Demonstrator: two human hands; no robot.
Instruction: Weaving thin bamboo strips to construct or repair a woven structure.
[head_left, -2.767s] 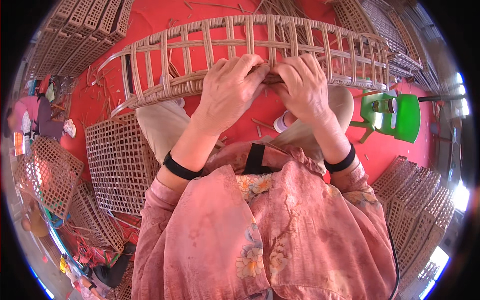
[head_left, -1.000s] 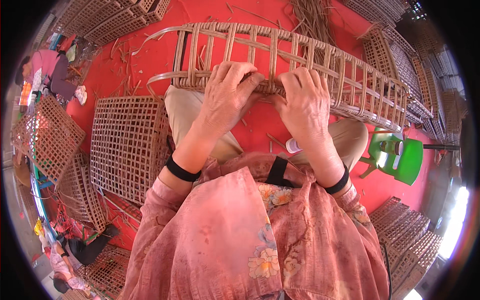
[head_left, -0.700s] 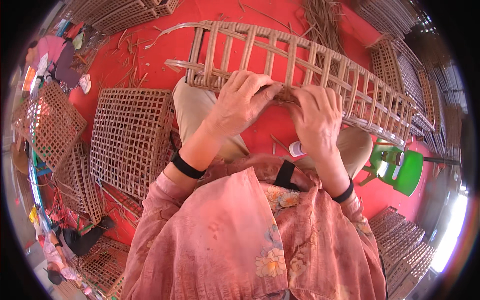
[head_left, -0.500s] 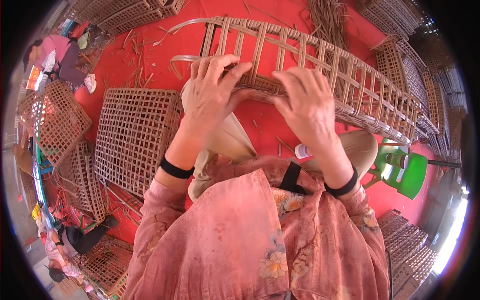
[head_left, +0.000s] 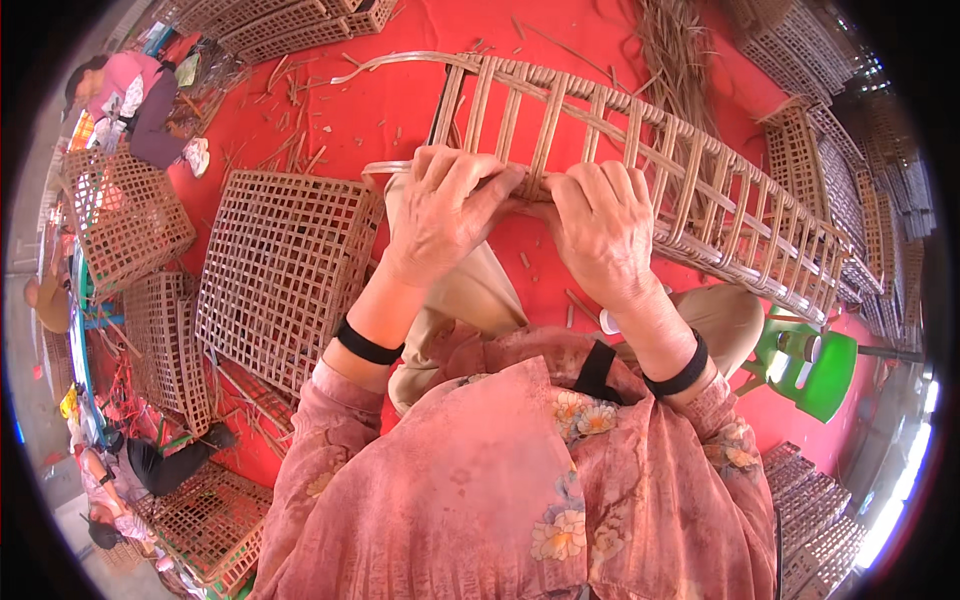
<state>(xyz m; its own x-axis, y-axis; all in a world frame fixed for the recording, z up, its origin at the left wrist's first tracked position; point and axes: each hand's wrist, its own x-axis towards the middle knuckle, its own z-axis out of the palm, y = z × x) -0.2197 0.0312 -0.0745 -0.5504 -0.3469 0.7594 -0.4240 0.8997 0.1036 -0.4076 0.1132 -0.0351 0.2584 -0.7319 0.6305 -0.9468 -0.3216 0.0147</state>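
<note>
A long woven rattan basket frame point(head_left: 690, 190) with open upright slats lies across my lap, running from upper middle to the right. Along its near rim, my left hand point(head_left: 440, 215) grips with curled fingers, thumb toward the middle. Close beside it, my right hand point(head_left: 605, 230) closes on the same rim, and the two thumbs nearly meet. The hands cover the stretch of weave between them, so its detail is hidden. From the frame's left end a loose rattan strip point(head_left: 400, 57) sticks out. A second strip end shows beside my left hand.
A finished-looking woven basket point(head_left: 290, 270) stands to my left, with more baskets point(head_left: 130, 220) beyond. A bundle of strips point(head_left: 675, 50) lies past the frame. Scraps litter the red floor covering. At right is a green stool point(head_left: 825, 375). Other people point(head_left: 140, 100) sit at far left.
My right hand has come down onto the near rim, its fingers now curled closer to my left hand. The whole view has shifted slightly; the frame sits a little lower and further right.
</note>
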